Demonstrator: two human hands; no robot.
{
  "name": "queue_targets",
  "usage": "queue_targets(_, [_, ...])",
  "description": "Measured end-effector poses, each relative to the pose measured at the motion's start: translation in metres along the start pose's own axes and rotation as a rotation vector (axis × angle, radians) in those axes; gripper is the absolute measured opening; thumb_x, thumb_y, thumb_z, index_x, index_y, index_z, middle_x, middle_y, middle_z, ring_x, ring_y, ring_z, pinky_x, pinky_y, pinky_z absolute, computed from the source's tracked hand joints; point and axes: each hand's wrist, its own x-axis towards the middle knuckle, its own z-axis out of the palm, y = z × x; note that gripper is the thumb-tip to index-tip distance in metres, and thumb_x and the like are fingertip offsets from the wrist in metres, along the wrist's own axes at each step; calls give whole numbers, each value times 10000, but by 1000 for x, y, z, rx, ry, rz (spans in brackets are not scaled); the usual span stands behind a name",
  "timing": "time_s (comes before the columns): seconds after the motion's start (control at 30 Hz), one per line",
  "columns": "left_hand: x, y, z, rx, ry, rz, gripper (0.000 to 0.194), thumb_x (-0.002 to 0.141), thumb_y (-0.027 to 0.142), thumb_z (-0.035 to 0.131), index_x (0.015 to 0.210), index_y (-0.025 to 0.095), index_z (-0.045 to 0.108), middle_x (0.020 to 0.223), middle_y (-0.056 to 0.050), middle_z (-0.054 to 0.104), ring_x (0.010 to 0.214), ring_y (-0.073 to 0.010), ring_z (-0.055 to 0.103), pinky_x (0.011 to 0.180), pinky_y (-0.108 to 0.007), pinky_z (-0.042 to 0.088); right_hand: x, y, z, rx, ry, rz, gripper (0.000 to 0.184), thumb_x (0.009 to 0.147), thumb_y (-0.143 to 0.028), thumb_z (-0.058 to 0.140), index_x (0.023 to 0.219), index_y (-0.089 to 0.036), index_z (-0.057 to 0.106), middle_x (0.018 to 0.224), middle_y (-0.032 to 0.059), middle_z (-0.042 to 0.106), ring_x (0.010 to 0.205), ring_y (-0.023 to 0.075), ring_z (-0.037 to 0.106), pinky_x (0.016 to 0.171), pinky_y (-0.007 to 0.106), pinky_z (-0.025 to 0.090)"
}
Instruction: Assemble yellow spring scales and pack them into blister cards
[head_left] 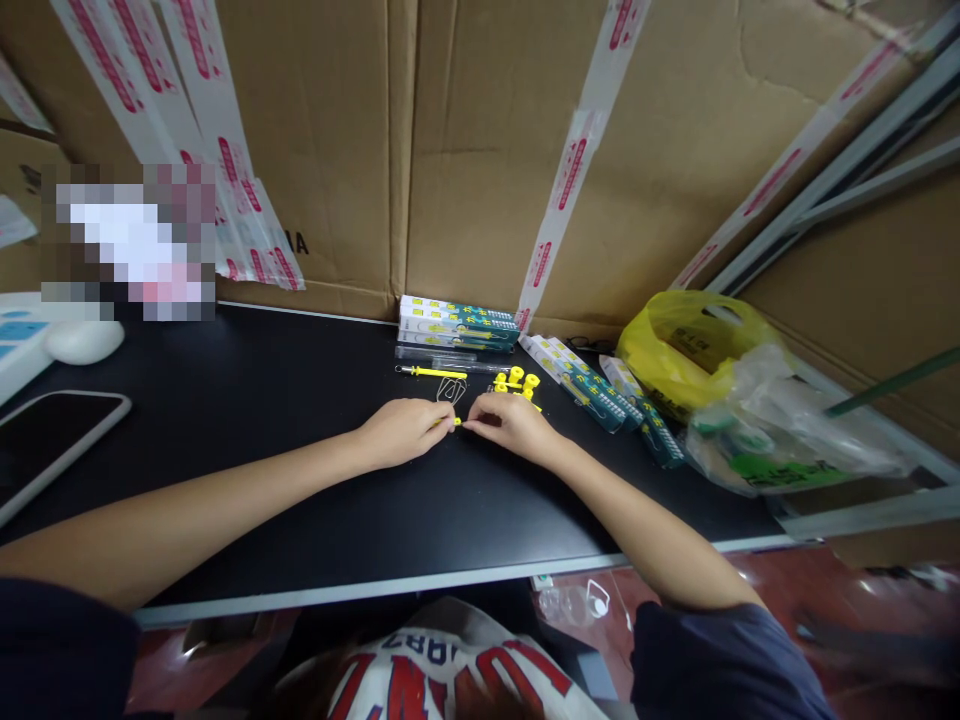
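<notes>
Two bare hands meet over a black table (300, 370), seen from the wearer's head. The left hand (401, 432) pinches a small yellow piece (457, 422) between thumb and fingers; one end pokes out toward the right hand (514, 425). The right thumb and forefinger come close together at the tips, just beside that end, but whether they grip anything is too small to tell.

Just beyond the left fingertips lie bent wires (451, 390), and behind them a yellow stick (439, 373). A cluster of yellow parts (517, 378) sits right behind the right hand. Farther back are clear tubes (450, 358) and stacked boxes (457, 322); to the right are loose boxes (576, 385), a yellow bag (690, 350) and a clear bag (795, 430).

The likeliest trouble is a slip: the piece is tiny and little of it shows, so a loose or uneven pinch could let it spring away and roll. The right knuckles are close enough to scatter the cluster if that hand pushes away from the body. A left fingertip might also catch the wires and drag them along.
</notes>
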Motion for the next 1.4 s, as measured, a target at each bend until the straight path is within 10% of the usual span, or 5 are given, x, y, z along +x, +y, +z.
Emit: queue_targets(1.4, [-2,11,-9,45,-112,-89,316,948,326,333,947,192,619,898,-86,710,807,-261,673,654,-311,434,-7,-15,13,-292,90,-72,164,863,-223,562,723,-196,481,654,-13,551,611,114,491,532,222,271])
